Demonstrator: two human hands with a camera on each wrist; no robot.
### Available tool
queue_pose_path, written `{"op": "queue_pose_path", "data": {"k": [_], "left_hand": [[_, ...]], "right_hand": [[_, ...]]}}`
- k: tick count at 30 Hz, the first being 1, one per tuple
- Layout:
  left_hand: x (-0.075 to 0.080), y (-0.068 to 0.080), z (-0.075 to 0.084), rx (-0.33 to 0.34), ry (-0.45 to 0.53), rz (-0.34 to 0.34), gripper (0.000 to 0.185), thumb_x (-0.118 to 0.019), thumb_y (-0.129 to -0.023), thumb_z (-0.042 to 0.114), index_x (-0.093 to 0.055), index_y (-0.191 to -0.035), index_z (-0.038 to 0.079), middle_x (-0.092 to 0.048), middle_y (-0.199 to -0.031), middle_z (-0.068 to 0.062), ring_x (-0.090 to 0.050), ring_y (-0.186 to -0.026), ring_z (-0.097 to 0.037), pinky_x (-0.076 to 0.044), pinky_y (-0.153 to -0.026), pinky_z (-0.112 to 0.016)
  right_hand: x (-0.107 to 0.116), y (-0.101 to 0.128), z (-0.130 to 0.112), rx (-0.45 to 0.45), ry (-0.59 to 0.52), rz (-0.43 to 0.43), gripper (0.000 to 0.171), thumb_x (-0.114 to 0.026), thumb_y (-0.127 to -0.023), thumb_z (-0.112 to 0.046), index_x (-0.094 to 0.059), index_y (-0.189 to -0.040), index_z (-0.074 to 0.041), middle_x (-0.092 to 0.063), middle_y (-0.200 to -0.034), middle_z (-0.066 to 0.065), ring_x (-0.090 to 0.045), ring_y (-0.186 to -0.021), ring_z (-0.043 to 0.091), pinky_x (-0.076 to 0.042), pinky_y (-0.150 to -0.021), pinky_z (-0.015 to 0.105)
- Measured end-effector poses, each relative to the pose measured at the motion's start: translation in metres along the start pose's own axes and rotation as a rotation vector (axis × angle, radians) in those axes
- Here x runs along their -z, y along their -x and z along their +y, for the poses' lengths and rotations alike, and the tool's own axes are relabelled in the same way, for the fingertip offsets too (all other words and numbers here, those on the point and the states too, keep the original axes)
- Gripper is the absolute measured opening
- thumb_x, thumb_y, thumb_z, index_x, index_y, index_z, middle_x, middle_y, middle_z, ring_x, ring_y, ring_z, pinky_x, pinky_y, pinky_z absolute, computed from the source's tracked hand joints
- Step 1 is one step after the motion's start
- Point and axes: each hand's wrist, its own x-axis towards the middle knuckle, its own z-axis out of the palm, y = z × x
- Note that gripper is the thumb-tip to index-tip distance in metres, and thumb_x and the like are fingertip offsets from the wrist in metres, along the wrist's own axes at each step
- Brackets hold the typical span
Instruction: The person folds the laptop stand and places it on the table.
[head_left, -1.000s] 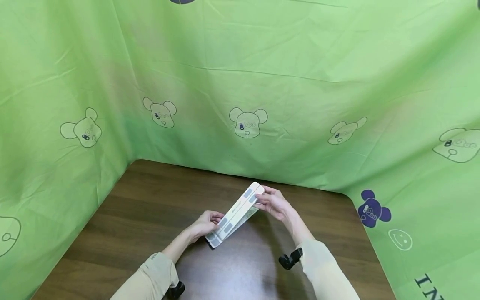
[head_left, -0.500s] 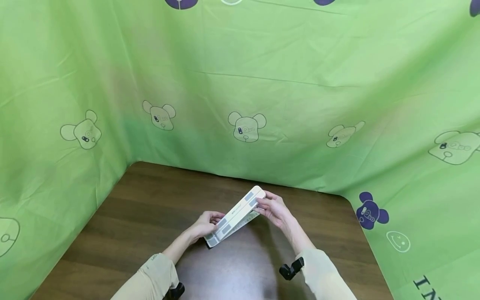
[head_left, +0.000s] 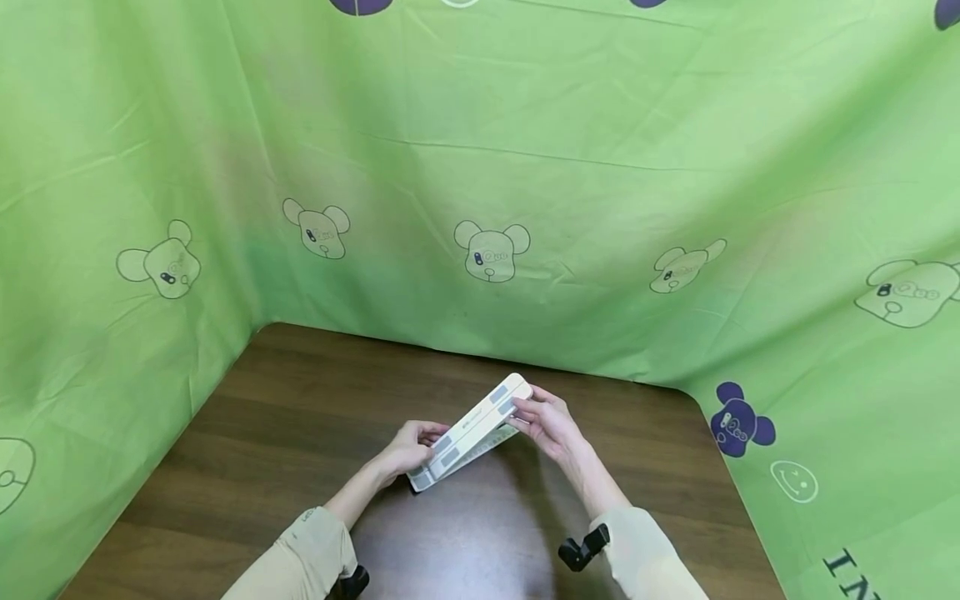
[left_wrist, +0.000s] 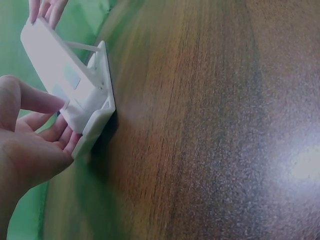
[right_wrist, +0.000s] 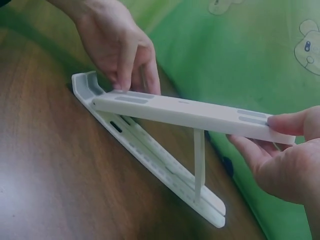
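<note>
A white folding laptop stand with grey pads lies slantwise on the brown table, its narrow top bars raised at an angle. In the right wrist view, an upright strut props these bars over the slotted base rails. My left hand holds the low hinged end near the upturned lip, thumb on top and fingers beneath. At the raised far end, my right hand pinches the top bars, the thumb on a grey pad and fingers under the edge.
The wooden table meets a green printed cloth behind and at both sides. Black wrist cameras sit at both cuffs. Light glares off the table's front.
The raised end of the stand and my right hand have come down slightly. My left hand stays at the hinged end. The head view has shifted a little.
</note>
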Motion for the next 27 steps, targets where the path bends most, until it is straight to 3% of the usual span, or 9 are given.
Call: {"op": "queue_pose_path", "data": {"k": [8, 19, 27], "left_hand": [[-0.002, -0.002, 0.003, -0.001, -0.013, 0.025, 0.067, -0.048, -0.071, -0.016, -0.068, -0.135, -0.015, -0.076, -0.115, -0.023, -0.067, -0.101, -0.019, -0.052, -0.088, -0.025], [0.000, -0.005, 0.004, -0.011, -0.005, 0.035, 0.068, -0.045, -0.070, -0.016, -0.068, -0.134, -0.016, -0.077, -0.114, -0.023, -0.064, -0.096, -0.015, -0.049, -0.080, -0.018], [0.002, -0.003, 0.003, -0.013, -0.017, 0.042, 0.065, -0.048, -0.073, -0.016, -0.068, -0.135, -0.016, -0.077, -0.117, -0.027, -0.067, -0.100, -0.018, -0.051, -0.085, -0.021]], "right_hand": [[-0.003, 0.005, 0.004, -0.002, -0.056, 0.079, 0.054, -0.049, -0.108, 0.012, -0.036, -0.160, 0.012, -0.077, -0.097, 0.001, -0.078, -0.091, 0.011, -0.069, -0.087, 0.028], [-0.012, 0.011, 0.010, 0.057, -0.087, 0.138, 0.053, -0.050, -0.107, 0.012, -0.039, -0.159, 0.014, -0.076, -0.098, 0.003, -0.077, -0.094, 0.011, -0.068, -0.088, 0.030], [-0.007, 0.010, 0.004, 0.030, -0.011, 0.063, 0.052, -0.049, -0.108, 0.011, -0.035, -0.158, 0.017, -0.076, -0.104, 0.003, -0.076, -0.098, 0.010, -0.067, -0.094, 0.029]]}}
